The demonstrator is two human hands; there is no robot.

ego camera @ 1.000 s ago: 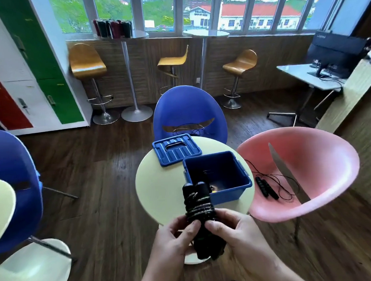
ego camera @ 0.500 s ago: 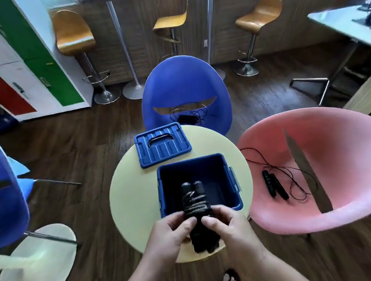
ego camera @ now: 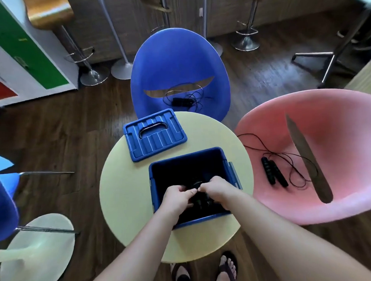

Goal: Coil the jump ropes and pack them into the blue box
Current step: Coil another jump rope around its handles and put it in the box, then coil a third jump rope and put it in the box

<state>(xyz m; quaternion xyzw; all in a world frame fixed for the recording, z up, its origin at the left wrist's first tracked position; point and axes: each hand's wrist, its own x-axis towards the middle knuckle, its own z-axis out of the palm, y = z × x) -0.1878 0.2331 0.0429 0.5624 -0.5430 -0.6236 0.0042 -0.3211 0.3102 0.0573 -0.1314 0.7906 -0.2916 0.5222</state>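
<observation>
1. Holding the coiled black jump rope (ego camera: 201, 201) inside the open blue plastic box (ego camera: 223, 157) — left hand (ego camera: 176, 196) and right hand (ego camera: 217, 190) both down in it, each grip curled round the bundle, fingertips meeting over it.
2. Box sits on the round pale-yellow counter (ego camera: 127, 196); its ribbed blue lid (ego camera: 156, 139) lies flat just beside it, far side.
3. On the pink shell chair (ego camera: 340, 154): loose black jump rope (ego camera: 274, 174), two handles side by side — tangled black jump rope (ego camera: 181, 101) on the blue shell chair (ego camera: 177, 62).

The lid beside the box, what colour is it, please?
The lid is blue; head view shows it best.
</observation>
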